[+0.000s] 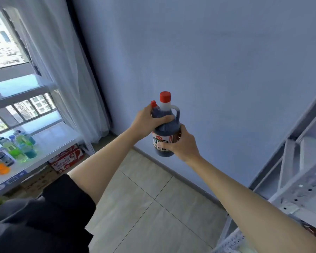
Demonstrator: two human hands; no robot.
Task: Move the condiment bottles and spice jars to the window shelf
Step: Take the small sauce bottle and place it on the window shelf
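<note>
— Red caps, two of them: what is being carried?

— A large dark vinegar bottle (164, 132) with a moulded handle, held upright out in front of the blue wall (226, 61). Tucked against its left shoulder is a smaller dark bottle (154, 109), only its cap and neck showing.

— How are the hands set?

— The right hand (182, 145) cups the big bottle low down, fingers curled round the label. The left hand (147, 121) wraps across the top, its fingers pressed round both necks, probably so that the small bottle stays pinned to the large one and two go in a single trip.

— And where do they belong?

— Likely on the white window shelf (49, 141) at the left, beside the sheer curtain (66, 73). Coloured drink bottles (18, 147) already crowd its left part; the right part looks bare. Cardboard boxes (66, 159) sit beneath it.

— What lies on the right?

— A white metal rack (295, 179), near the right arm and well apart from the window shelf, with tiled floor (153, 207) between.

— Any risk?

— The small bottle could slip if the left hand loosens.
</note>
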